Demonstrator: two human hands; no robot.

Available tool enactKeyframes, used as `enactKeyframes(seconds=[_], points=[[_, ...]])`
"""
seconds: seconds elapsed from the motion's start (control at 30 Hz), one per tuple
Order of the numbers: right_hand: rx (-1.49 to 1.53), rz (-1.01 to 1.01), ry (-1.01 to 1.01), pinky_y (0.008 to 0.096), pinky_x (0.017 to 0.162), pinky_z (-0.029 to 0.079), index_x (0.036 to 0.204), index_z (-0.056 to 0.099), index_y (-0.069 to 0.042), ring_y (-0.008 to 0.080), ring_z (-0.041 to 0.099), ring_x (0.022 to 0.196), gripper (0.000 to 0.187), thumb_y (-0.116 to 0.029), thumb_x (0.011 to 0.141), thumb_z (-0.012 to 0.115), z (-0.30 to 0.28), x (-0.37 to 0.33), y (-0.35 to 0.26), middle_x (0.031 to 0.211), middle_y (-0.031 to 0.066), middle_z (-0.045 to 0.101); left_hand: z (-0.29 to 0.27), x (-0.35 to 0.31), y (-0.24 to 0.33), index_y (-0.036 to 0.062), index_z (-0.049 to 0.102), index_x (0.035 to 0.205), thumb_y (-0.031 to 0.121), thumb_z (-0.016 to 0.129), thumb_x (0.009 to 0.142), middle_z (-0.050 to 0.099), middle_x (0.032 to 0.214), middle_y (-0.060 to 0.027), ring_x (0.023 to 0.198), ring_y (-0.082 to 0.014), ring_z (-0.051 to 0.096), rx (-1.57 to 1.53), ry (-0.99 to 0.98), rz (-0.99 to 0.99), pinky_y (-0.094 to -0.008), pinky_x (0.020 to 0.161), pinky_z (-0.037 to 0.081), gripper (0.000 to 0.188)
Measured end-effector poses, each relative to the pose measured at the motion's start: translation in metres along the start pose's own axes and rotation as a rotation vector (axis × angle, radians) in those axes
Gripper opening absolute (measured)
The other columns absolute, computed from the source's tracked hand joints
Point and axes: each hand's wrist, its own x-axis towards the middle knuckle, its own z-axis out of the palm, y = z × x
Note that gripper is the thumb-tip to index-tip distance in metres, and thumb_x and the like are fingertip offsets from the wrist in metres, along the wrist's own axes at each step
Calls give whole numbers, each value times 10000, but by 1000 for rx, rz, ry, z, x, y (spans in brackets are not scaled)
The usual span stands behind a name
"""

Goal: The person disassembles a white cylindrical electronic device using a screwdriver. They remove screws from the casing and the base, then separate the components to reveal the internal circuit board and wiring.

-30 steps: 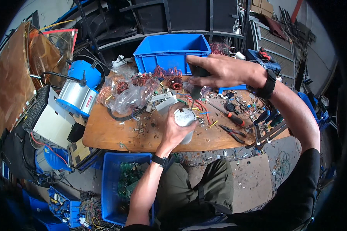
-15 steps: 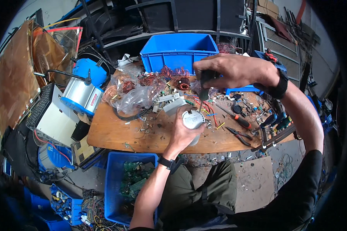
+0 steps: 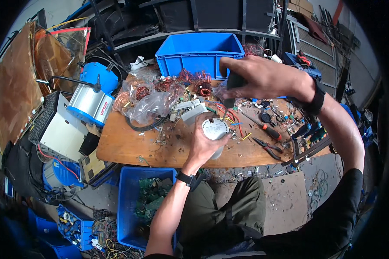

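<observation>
Messy desk (image 3: 125, 146), left hand (image 3: 199, 149) clamps the can (image 3: 215, 129), right hand (image 3: 266, 80) grips the screwdriver (image 3: 234, 86): brace firmly, steer steadily!

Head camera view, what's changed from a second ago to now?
Mainly the view itself: the scene sits slightly farther right in the picture. The right hand has also shifted a little rightward. Nothing was visibly taken up or let go: the left hand still grips the white cylinder, the right still holds the dark-handled tool. The pliers stayed put.
</observation>
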Motion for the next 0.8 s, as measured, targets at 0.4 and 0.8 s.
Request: enactKeyframes(seconds=[0.4,0.8], points=[[30,-178,70,539,851,517,1221,556,0,476,649,962,449,-376,1005,670,6,-5,0,953,263,675,-3,0,-2,46,564,1270,82,947,657,596,1255,-104,1189,-231,590,125,-5,64,-381,1065,482,723],[135,-178,49,520,818,540,1226,566,0,487,671,940,403,-304,994,691,5,-4,7,933,271,689,-1,-1,-6,44,561,1269,68,957,661,595,1265,-97,1183,-221,596,17,9,47,-381,1064,488,726]])
